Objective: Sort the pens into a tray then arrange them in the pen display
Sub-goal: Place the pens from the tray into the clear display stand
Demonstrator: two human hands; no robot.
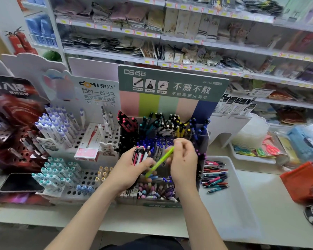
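**A:** What writing can you read from the head view?

**B:** The pen display (168, 107) in front of me has a green header board (179, 75). It is marked "DS点石", "DS-768", "不溅不散" and, beneath that, "不溅墨细尖钢笔". Left of it, a white display (98, 112) says "DOMI 東米" and "DM-633". The yellow shelf tags (146, 61) behind are too blurred to read.

**A:** And your grips?

**B:** My left grip (132, 170) is clenched round a bundle of pens (141, 153) with red, black and white barrels. They stand upright, button ends up, over the display's middle compartments. My right grip (183, 159) pinches the upper end of a green pen (160, 162) between thumb and fingertips. That pen slants down to the left, its lower end by my left thumb. Whether the thumb touches it, I cannot tell.

**A:** Where are the other pens?

**B:** Many stand in the display's compartments: pink, teal, black, yellow and blue at the back, blue in the middle, pastel and purple at the front. A heap of loose pens (215, 175) lies at the far end of the white tray (229, 204). The tray sits on the tabletop (264, 188), just right of the display.
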